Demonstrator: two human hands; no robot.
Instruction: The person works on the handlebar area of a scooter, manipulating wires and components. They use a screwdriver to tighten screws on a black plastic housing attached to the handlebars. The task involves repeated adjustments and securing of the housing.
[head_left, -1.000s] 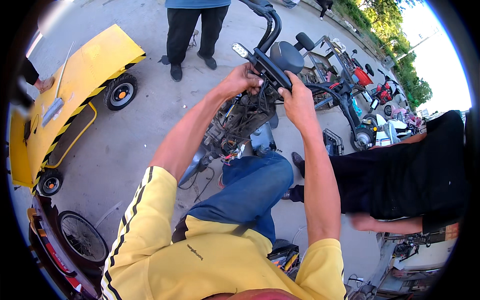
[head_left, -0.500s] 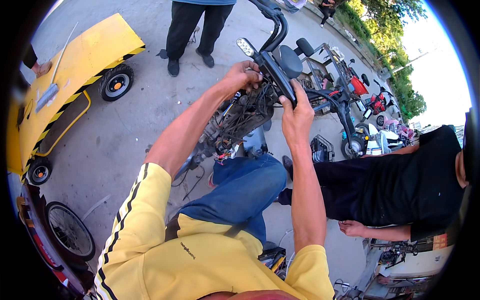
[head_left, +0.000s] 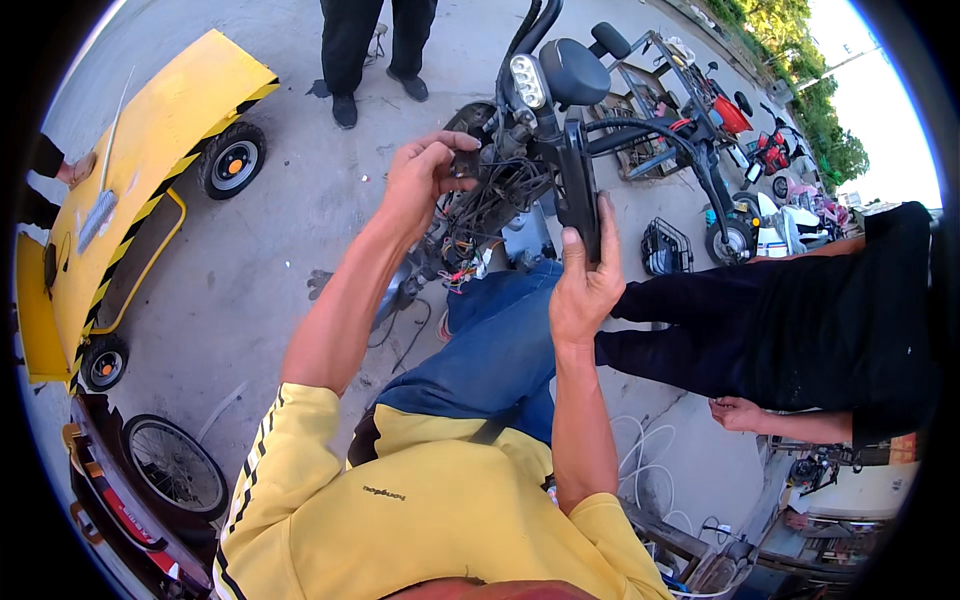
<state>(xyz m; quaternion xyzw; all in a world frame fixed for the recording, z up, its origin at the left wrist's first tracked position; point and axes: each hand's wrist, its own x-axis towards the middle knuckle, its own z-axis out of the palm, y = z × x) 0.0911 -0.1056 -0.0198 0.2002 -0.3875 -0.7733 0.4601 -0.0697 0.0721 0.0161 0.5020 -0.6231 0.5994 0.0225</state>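
Note:
My right hand (head_left: pixel 585 295) holds a long black plastic cover (head_left: pixel 575 185), thumb on one side and fingers along the other. The cover stands beside the stem of a stripped electric bike, whose frame (head_left: pixel 405 280) lies below. My left hand (head_left: pixel 422 185) is curled, with thumb and forefinger around a small black part (head_left: pixel 464 165), its kind unclear. Right of that hand is a tangle of black wires (head_left: pixel 510 190); loose coloured connectors (head_left: pixel 465 265) hang lower down. A white-lensed headlight (head_left: pixel 527 82) and a round black mirror-like piece (head_left: pixel 575 72) sit above the cover.
A yellow cart (head_left: pixel 150 130) with a brush (head_left: pixel 97 220) stands at the left, a spoked wheel (head_left: pixel 175 465) below it. One person in black (head_left: pixel 800 330) stands close at the right, another (head_left: pixel 370 50) ahead. A black basket (head_left: pixel 665 245) and parked bikes (head_left: pixel 770 230) are beyond.
My left hand has come away leftward from the wires beside the cover. The cover in my right hand has turned more upright, and the headlight now faces me more.

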